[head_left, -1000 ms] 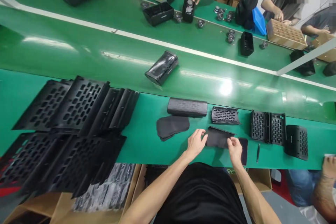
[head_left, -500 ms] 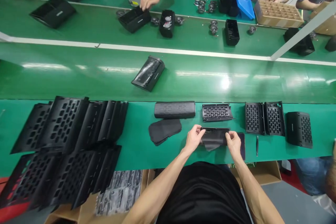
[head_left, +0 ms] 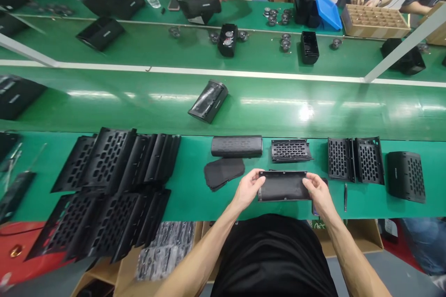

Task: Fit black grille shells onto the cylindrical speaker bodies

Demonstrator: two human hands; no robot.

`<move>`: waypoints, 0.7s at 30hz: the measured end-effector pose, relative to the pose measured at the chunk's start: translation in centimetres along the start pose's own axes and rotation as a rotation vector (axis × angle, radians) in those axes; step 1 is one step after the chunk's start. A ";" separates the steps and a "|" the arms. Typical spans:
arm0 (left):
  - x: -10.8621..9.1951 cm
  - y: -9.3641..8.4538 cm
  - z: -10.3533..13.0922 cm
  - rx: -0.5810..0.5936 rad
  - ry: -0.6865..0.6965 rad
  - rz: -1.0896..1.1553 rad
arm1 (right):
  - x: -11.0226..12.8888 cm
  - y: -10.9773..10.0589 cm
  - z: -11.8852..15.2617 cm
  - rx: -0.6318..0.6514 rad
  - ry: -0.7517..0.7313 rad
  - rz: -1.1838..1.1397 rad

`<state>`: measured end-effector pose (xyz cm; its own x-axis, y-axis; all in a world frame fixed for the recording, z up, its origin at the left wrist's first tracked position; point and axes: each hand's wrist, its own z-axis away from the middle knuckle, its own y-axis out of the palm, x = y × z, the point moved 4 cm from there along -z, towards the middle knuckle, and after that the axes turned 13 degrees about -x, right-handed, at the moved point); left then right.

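Between my two hands is a black plastic grille panel [head_left: 284,186], its hollow side facing up and dark cloth apparently lining the inside. My left hand [head_left: 249,190] pinches its left end, thumb on the inner face. At the opposite end, my right hand [head_left: 318,191] grips it the same way. A dark flat object [head_left: 315,209] shows partly beneath my right hand. Black cloth pieces [head_left: 225,174] lie in a small stack left of my hands. Just beyond them are a rounded grille panel [head_left: 237,146] and an upturned grille panel [head_left: 291,150].
Stacked grille panels [head_left: 114,162] cover the bench's left part. To the right lie two open grille panels [head_left: 340,158], a thin dark tool [head_left: 345,197] and a curved cover [head_left: 406,176]. A black speaker housing [head_left: 208,101] rests on the green belt. Co-workers sit opposite.
The cloth corner that hung over the panel's near edge now lies inside, and the panel's hollow face has turned up. Across the belt, a co-worker has lifted a black housing from the bench edge.
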<state>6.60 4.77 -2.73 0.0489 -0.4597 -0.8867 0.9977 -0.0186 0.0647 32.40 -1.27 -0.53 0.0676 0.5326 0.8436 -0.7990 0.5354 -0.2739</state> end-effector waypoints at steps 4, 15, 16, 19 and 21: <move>-1.1 -0.5 0.3 -0.031 0.030 -0.028 | 0.8 0.4 0.6 0.060 0.022 -0.018; -1.6 -1.8 0.8 0.011 0.024 0.084 | 2.0 0.5 2.2 0.093 0.008 -0.070; -1.6 -1.9 0.8 0.008 0.021 0.083 | 2.1 0.5 2.3 0.095 0.004 -0.070; -1.3 -2.2 0.7 0.011 0.006 0.084 | 2.5 0.7 2.6 0.095 -0.015 -0.052; -1.2 -2.4 0.7 0.019 -0.002 0.099 | 2.6 0.7 2.7 0.101 -0.013 -0.046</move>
<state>4.08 4.76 -1.50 0.1474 -0.4618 -0.8746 0.9869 0.0100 0.1611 30.34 -1.29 2.72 0.0983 0.5000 0.8604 -0.8513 0.4900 -0.1875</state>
